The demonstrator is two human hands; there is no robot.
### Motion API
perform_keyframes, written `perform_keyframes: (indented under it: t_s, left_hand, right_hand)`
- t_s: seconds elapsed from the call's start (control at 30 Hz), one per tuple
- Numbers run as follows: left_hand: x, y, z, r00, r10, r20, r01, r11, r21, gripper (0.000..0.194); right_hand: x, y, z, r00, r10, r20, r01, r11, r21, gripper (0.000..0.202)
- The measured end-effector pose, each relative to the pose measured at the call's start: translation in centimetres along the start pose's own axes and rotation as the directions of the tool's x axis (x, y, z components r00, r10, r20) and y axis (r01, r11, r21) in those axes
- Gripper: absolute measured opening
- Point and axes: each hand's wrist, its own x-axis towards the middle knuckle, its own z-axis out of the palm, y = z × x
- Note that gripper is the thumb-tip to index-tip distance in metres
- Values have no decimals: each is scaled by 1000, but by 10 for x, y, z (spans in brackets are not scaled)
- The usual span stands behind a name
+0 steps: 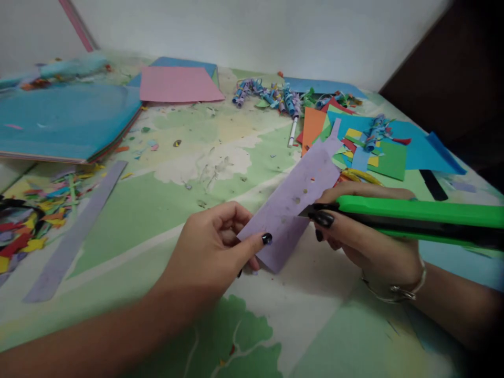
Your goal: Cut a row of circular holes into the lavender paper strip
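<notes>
My left hand (220, 241) pinches the near end of a strip of purple paper (291, 205), thumb on top and fingers beneath. Several small holes or specks run along the middle of the paper, which is tilted up off the table. In my right hand (362, 236) is a green and black utility knife (425, 212), gripped like a pen close to its blade. The blade tip meets the purple paper, or lies just over it, near its right edge. Whether it cuts through there I cannot tell.
A stack of blue paper (66, 121) lies at left, above colourful scraps (43, 215) and a long purple strip (79, 231). Pink paper (177, 84) is at the back. Curled paper rolls (287, 100), a white stick (293, 131) and coloured sheets (394, 157) lie toward the right.
</notes>
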Motion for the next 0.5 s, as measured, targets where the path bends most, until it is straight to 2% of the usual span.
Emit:
perform_keyframes:
  t_s: [0.03, 0.07, 0.17, 0.23, 0.33, 0.5]
  left_hand:
    - [1, -1, 1, 1000, -26, 3, 26, 999, 25, 13]
    - [1, -2, 1, 999, -49, 19, 48, 998, 46, 16]
    - [2, -3, 0, 992, -84, 97, 79, 995, 58, 18]
    - [3, -4, -1, 987, -90, 133, 83, 995, 56, 19]
    - [6, -4, -3, 980, -101, 174, 85, 992, 97, 22]
    - [11, 1, -3, 972, -142, 189, 91, 963, 252, 23]
  right_hand:
    - [1, 0, 3, 1000, 12, -18, -12, 1000, 11, 15]
    - [3, 0, 5, 999, 39, 27, -39, 999, 12, 17]
    - [10, 4, 13, 961, 115, 253, -123, 992, 14, 13]
    - [14, 7, 15, 934, 86, 346, -109, 993, 50, 10]
    - [17, 12, 16, 924, 57, 379, -97, 992, 86, 8]
    - [16, 12, 17, 944, 130, 303, -174, 977, 124, 20]
